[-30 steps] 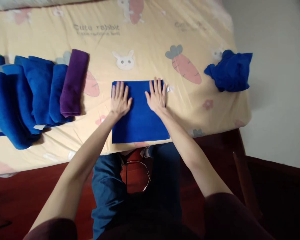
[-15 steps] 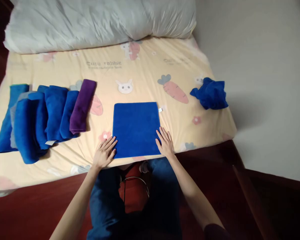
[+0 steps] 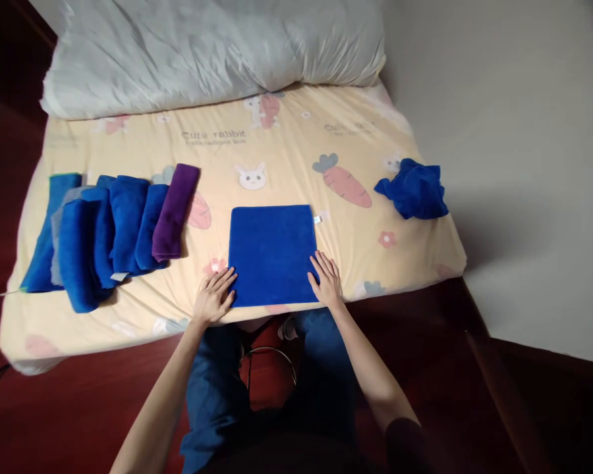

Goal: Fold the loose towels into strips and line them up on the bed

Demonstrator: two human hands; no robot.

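A blue cloth towel (image 3: 273, 255) lies flat and square on the bed near its front edge, with a small white tag (image 3: 317, 220) at its right side. My left hand (image 3: 215, 294) rests open with its fingertips on the towel's lower left edge. On the lower right edge lie the fingers of my right hand (image 3: 326, 278), spread and also open. Neither hand grips anything.
To the left lie several folded blue towels (image 3: 128, 220), a grey one partly covered, and a purple folded towel (image 3: 176, 210). A crumpled blue cloth (image 3: 415, 189) sits at the right by the wall (image 3: 524, 164). A grey quilt (image 3: 212, 52) spans the back of the patterned bed sheet (image 3: 277, 151).
The camera view has shifted slightly, bringing more of the bed's left end into sight. Both hands stay at the towel's lower corners, and the towel keeps its flat shape.
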